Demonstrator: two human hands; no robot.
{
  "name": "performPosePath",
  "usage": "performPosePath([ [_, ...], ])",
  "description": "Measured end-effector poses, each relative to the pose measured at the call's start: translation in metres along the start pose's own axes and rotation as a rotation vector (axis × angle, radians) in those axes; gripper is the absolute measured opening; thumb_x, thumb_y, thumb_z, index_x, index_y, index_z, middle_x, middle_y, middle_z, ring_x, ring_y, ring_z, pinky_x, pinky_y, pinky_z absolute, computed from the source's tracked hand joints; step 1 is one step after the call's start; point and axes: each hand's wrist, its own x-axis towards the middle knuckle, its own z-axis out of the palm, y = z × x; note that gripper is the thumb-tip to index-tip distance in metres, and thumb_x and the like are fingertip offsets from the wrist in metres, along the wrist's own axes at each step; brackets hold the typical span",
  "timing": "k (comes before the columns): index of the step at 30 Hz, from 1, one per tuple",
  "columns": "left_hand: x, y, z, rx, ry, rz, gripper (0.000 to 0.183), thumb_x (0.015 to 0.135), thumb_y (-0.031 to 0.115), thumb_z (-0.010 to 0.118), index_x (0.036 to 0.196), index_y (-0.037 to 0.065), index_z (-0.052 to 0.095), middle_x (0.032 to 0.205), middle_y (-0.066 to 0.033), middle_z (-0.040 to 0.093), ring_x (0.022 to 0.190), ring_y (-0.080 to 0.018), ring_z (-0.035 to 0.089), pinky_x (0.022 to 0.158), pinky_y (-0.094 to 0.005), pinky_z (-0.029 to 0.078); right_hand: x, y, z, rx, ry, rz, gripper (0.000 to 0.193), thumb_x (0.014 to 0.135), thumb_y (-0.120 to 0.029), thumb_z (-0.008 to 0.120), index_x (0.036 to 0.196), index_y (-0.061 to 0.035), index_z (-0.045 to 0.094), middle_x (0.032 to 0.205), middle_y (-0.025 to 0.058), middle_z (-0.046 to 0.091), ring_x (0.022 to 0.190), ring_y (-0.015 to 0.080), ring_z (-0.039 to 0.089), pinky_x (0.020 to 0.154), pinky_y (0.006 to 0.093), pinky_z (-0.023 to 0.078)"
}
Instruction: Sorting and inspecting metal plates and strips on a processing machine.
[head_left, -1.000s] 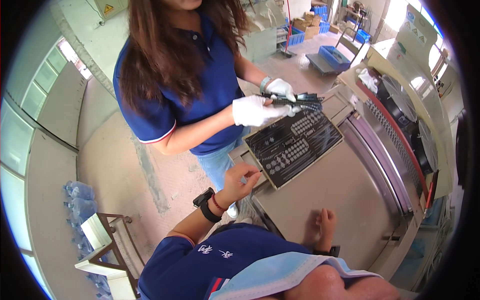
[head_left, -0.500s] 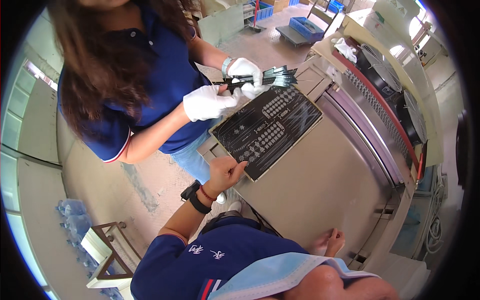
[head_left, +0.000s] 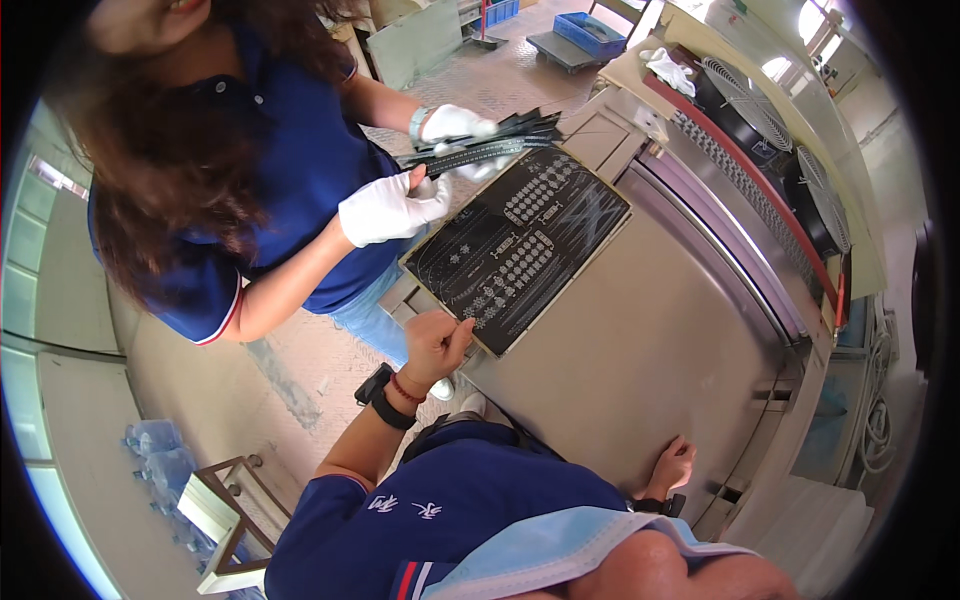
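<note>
My left hand (head_left: 435,344) is closed at the near left edge of a thin black panel (head_left: 590,240), with its thumb over the edge. White rows of small shapes cover the panel, which lies on a metal tabletop (head_left: 610,360). The curled fingers hide how the grip meets the underside. Farther right, my right hand (head_left: 674,461) is closed above the near part of the tabletop, with nothing visible in it. Across from me, a co-worker's white-gloved hands (head_left: 385,212) hold a bundle of dark printed strips (head_left: 490,153) just past the panel's far left corner.
A long machine slot with a pale purple strip (head_left: 720,250) borders the tabletop on the right. Beyond it are a red bar (head_left: 765,190) and round black fans (head_left: 822,200). A blue crate (head_left: 590,35) stands far back. Clear plastic bottles (head_left: 165,465) lie at the lower left.
The whole view has shifted slightly. The co-worker's strips have tilted and spread, showing a long strip in front. My right wrist with its black band now shows. My left hand stays at the panel's edge.
</note>
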Motion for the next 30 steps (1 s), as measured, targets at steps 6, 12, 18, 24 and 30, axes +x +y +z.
performPosePath([
  [6,0.0,0.0,0.003,0.014,0.011,0.008,0.039,0.08,0.008,0.069,0.05,0.007,0.044,0.047,-0.0086,0.039,0.04,-0.0256,0.039,0.041,-0.036,0.027,-0.003,-0.002,-0.004,0.026,-0.011,0.02,0.029,0.09,-0.036,0.058,0.078,-0.0104,0.058,0.069,0.0088,0.063,0.06,0.0319,0.062,0.053,0.0436,0.047],
  [12,0.003,-0.001,0.005,0.017,0.019,0.006,0.04,0.08,0.009,0.069,0.05,0.006,0.044,0.047,-0.0086,0.04,0.04,-0.0252,0.04,0.041,-0.0355,0.028,0.001,0.004,0.003,0.007,-0.028,0.026,0.03,0.09,-0.037,0.058,0.078,-0.0097,0.058,0.072,0.0098,0.064,0.062,0.0324,0.062,0.055,0.0435,0.048],
  [18,-0.002,0.0,0.003,0.01,0.029,-0.034,0.04,0.079,0.009,0.07,0.049,0.005,0.043,0.047,-0.0094,0.04,0.04,-0.0254,0.04,0.04,-0.0354,0.028,0.003,-0.002,-0.002,0.032,-0.042,0.043,0.031,0.09,-0.039,0.057,0.08,-0.0099,0.06,0.074,0.011,0.065,0.066,0.0339,0.063,0.059,0.044,0.048],
  [24,-0.003,-0.002,0.003,0.011,0.014,-0.017,0.036,0.079,0.01,0.07,0.051,0.005,0.047,0.048,-0.0098,0.044,0.04,-0.0229,0.042,0.04,-0.0335,0.029,-0.003,-0.001,-0.006,-0.001,-0.026,0.029,0.029,0.09,-0.037,0.058,0.079,-0.0095,0.057,0.071,0.0092,0.063,0.063,0.0319,0.062,0.055,0.0435,0.047],
  [30,-0.004,-0.001,0.002,0.037,0.066,0.003,0.039,0.077,0.012,0.072,0.05,0.006,0.044,0.047,-0.0092,0.041,0.041,-0.0257,0.04,0.04,-0.0362,0.028,0.0,0.005,0.002,-0.004,-0.043,0.005,0.028,0.091,-0.035,0.057,0.08,-0.0097,0.057,0.072,0.0087,0.063,0.063,0.0316,0.062,0.054,0.0438,0.047],
])
